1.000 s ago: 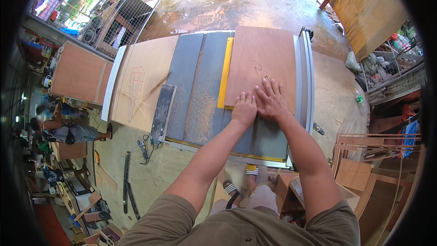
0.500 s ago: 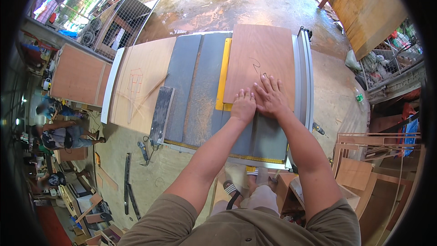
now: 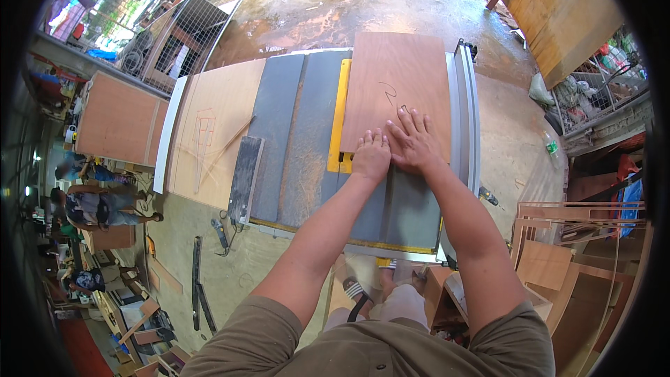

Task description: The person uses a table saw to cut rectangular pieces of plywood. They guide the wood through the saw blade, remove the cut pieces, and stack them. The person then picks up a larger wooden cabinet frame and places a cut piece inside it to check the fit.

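A reddish-brown plywood panel point(image 3: 399, 70) with dark handwritten marks lies flat on a grey table saw point(image 3: 312, 119). Its right side runs along the silver rail fence point(image 3: 463, 112), and its left side overlaps the yellow insert plate point(image 3: 339, 115). My left hand point(image 3: 372, 156) rests on the panel's near left edge, fingers together and stretched forward. Beside it, my right hand point(image 3: 414, 143) presses flat on the near part of the panel with fingers spread. Neither hand wraps around anything. No blade can be made out.
A dark wooden strip point(image 3: 246, 174) and a pale board with red lines point(image 3: 209, 136) lie to the left. On the floor are an angle grinder point(image 3: 220, 232) and a drill point(image 3: 488, 196). Cut panels point(image 3: 544, 265) lean at right; people stand far left.
The panel has slid a little away from me along the fence, showing more of the yellow plate's near end. Both hands have moved forward with it.
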The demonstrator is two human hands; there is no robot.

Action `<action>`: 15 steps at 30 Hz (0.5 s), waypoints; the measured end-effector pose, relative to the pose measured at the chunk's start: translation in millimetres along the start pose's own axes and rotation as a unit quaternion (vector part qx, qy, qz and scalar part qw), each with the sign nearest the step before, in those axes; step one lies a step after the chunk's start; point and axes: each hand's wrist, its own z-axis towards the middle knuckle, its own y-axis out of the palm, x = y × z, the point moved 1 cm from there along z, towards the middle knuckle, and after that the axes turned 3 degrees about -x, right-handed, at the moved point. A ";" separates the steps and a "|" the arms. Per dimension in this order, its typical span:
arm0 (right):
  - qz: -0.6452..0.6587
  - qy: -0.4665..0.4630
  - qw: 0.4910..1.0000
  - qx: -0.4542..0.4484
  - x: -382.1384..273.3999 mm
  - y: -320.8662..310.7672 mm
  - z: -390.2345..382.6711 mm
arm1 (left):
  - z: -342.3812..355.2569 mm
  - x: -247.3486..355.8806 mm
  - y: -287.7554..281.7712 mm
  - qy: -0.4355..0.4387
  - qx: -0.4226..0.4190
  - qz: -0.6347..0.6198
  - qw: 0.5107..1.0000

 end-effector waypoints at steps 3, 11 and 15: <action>0.004 0.000 1.000 0.011 2.9 3.3 3.3 | 3.7 -1.0 -0.4 -0.004 0.003 -0.006 1.000; 0.001 0.002 1.000 0.003 8.9 3.6 11.3 | 12.1 -0.9 -8.6 -0.012 -0.037 0.002 0.999; 0.000 0.002 1.000 -0.005 9.8 1.1 14.2 | 15.4 -2.8 -7.7 -0.016 -0.035 -0.001 0.999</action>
